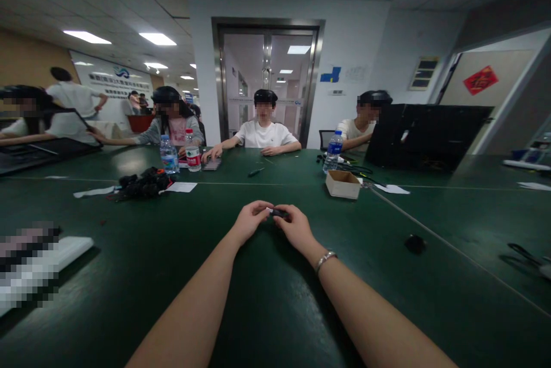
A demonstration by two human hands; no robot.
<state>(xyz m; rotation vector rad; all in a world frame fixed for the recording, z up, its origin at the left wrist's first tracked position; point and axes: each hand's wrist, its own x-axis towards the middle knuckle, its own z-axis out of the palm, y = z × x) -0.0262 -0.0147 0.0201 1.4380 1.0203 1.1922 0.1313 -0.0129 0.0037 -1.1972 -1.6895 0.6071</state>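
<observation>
Just above the green table (pixel 172 241), near the middle of the view, my two hands meet around a small dark object (pixel 279 213) with a light, whitish end (pixel 270 211). My left hand (pixel 251 221) pinches the whitish end between thumb and fingers. The dark part is held by my right hand (pixel 296 227), whose fingers are closed on it. A bracelet circles my right wrist. The object is too small to name, and the fingers cover part of it.
An open cardboard box (pixel 343 185) lies ahead to the right, near a water bottle (pixel 334 151) and cables. Black tangled items (pixel 144 183) and two bottles stand ahead left. A screwdriver (pixel 256 173) lies before a seated person. A small black item (pixel 415 243) is at right.
</observation>
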